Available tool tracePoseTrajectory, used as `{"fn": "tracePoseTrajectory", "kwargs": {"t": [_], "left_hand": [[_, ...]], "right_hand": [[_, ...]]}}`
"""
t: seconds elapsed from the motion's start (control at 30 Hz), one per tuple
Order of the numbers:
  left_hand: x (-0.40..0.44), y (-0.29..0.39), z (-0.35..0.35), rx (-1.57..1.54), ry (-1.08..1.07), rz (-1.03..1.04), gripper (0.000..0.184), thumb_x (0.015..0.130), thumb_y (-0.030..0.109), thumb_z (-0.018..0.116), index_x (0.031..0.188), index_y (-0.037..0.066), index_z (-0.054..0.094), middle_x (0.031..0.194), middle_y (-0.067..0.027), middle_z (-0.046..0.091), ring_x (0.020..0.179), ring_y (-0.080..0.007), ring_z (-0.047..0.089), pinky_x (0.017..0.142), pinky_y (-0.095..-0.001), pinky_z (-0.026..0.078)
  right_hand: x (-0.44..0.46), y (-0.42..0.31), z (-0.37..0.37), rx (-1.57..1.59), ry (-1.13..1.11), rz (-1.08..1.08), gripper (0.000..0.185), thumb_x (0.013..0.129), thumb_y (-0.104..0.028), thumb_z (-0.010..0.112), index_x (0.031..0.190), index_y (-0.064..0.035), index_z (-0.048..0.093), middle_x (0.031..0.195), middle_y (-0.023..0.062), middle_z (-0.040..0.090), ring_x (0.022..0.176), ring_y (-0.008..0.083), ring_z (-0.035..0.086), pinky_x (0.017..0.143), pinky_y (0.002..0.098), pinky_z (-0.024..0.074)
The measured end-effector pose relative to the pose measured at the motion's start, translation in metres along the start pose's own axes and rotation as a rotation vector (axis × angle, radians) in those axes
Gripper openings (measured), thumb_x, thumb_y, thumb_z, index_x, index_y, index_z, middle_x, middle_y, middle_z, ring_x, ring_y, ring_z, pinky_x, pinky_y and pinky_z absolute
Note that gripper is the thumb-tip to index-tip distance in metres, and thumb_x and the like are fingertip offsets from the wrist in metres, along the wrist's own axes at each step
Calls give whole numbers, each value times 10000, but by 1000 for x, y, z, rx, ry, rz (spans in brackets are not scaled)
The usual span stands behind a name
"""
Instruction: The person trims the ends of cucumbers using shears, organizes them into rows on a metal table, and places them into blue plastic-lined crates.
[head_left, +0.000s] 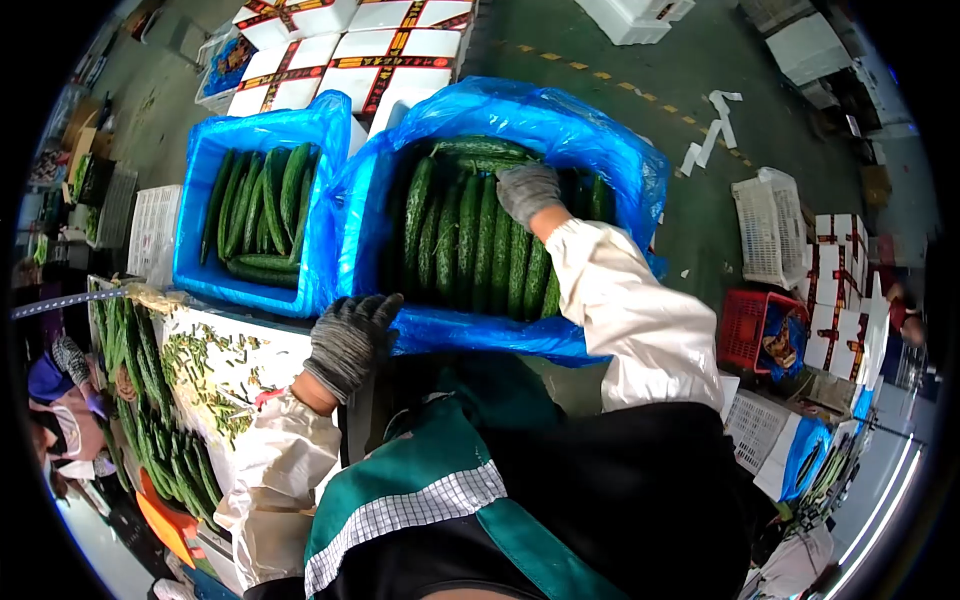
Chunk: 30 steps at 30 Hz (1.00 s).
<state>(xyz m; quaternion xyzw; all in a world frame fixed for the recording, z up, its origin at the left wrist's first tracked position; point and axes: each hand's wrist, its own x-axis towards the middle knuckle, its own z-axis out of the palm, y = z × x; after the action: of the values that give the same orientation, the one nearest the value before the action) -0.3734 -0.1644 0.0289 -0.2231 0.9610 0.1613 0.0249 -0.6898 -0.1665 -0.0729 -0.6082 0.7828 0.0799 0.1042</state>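
Note:
My right hand (528, 193), in a grey knit glove, reaches into the large box (352, 235) lined with blue plastic. Its fingers curl closed on a cucumber at the far end of the row; the fingertips are partly hidden. Dark green cucumbers (465, 240) lie lengthwise side by side there, with a few crosswise cucumbers (480, 148) along the far wall. Beside the box's near left corner is my left hand (348, 348), also gloved, holding nothing, its fingers apart near the blue plastic liner (440, 330).
To the left stands a second blue-lined box (185, 230) with cucumbers in it. Loose cucumbers (180, 460) and cut scraps (215, 370) lie on the left table. Taped white boxes (390, 60) are stacked behind. A red crate (742, 325) sits right; another person's hand (97, 400) shows far left.

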Motion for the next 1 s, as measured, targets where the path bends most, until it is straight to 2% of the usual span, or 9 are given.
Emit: {"fn": "tracePoseTrajectory", "kwargs": {"t": [0.23, 0.3, 0.4, 0.43, 0.5, 0.67, 0.77, 0.9, 1.0], "left_hand": [[-21, -3, 8, -77, -22, -164, 423, 723, 183, 595, 1120, 64, 512, 1011, -140, 568, 878, -308, 541, 773, -408, 428], [-28, -7, 12, -101, -4, -214, 423, 718, 202, 601, 1112, 72, 521, 998, -134, 576, 877, -301, 546, 772, -403, 432], [-32, -8, 15, -154, 18, -274, 421, 717, 222, 605, 1106, 79, 529, 989, -133, 583, 877, -299, 550, 767, -399, 438], [-32, -8, 16, -178, 21, -299, 419, 721, 222, 603, 1107, 79, 528, 992, -138, 582, 879, -305, 550, 765, -401, 439], [-29, -9, 19, -202, 50, -294, 421, 728, 206, 603, 1120, 82, 517, 977, -147, 580, 851, -315, 552, 733, -402, 449], [-2, 0, 19, -263, 41, -250, 424, 751, 207, 597, 1148, 96, 502, 1001, -153, 579, 862, -326, 557, 734, -400, 457], [21, 8, 24, -326, 25, -202, 422, 761, 223, 583, 1153, 91, 500, 1003, -154, 579, 878, -327, 556, 749, -398, 454], [46, 16, 38, -401, -107, -119, 432, 762, 246, 575, 1154, 81, 500, 986, -165, 577, 881, -330, 554, 746, -406, 452], [55, 22, 40, -460, -215, -121, 436, 763, 248, 574, 1155, 73, 499, 964, -172, 578, 875, -332, 554, 744, -405, 452]], "right_hand": [[113, 13, 141, -133, -242, 0, 224, 785, -154, 487, 888, -90, 676, 962, 145, 623, 895, 314, 602, 696, 458, 487], [122, 15, 149, 45, -227, 217, 241, 791, -119, 465, 917, -78, 666, 973, 140, 621, 915, 330, 593, 740, 459, 482], [66, -11, 54, 172, 100, 381, 292, 770, -109, 480, 1025, -65, 615, 1067, 170, 577, 993, 333, 557, 824, 449, 453], [75, 3, 52, 182, -181, 329, 401, 732, -119, 513, 1126, -53, 540, 1166, 201, 508, 1071, 334, 504, 894, 427, 412], [72, 2, 44, 265, 9, 345, 417, 686, -183, 598, 1075, -40, 559, 1115, 217, 534, 1048, 332, 514, 896, 396, 407], [54, 9, 2, 327, -360, 69, 434, 653, -239, 687, 1010, -16, 577, 949, 164, 612, 844, 285, 592, 758, 361, 461], [21, 5, -24, 903, -509, 63, 351, 673, -93, 690, 980, -11, 540, 825, 70, 583, 759, 136, 566, 671, 260, 461], [8, 17, 27, 1281, -422, -101, 570, 640, 62, 665, 1152, -28, 430, 946, 48, 571, 892, 164, 554, 762, 293, 464], [-18, 8, 23, 1525, -295, -126, 627, 613, -57, 738, 1174, -92, 462, 1086, 32, 521, 1000, 162, 470, 814, 290, 413]]}}
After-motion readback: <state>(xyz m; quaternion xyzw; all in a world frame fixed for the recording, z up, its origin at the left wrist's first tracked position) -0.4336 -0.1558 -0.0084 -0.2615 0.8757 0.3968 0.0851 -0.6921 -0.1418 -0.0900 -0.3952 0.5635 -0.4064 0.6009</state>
